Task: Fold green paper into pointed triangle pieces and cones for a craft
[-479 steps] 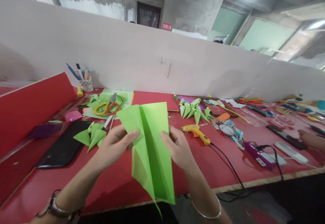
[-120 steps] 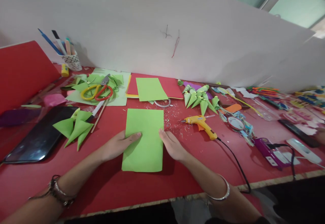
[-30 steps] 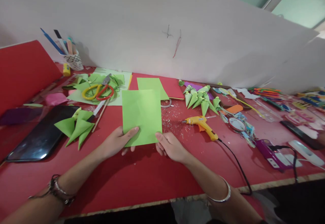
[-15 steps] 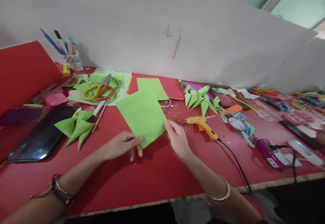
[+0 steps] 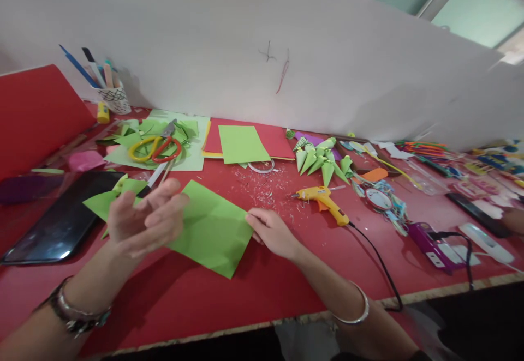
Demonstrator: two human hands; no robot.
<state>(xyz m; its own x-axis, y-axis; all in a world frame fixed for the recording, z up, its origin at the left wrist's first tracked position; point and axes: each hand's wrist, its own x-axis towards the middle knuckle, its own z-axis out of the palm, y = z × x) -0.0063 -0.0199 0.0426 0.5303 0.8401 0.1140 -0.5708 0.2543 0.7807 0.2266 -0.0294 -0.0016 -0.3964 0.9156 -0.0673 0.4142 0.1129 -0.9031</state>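
Near the front edge of the flat red table (image 5: 266,298), we pinch the rectangular bright-green paper sheet (image 5: 213,233) with the right hand (image 5: 272,233), lightly to prevent creasing, the left hand (image 5: 145,222) spread and empty.

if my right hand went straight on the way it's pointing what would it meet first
The green sheet, whose corner your right hand is pinching. Beyond that, depth is too unclear to say.

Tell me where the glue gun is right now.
In the head view, the glue gun lies on the red table to the right of the right hand, just in front of the green paper cones.
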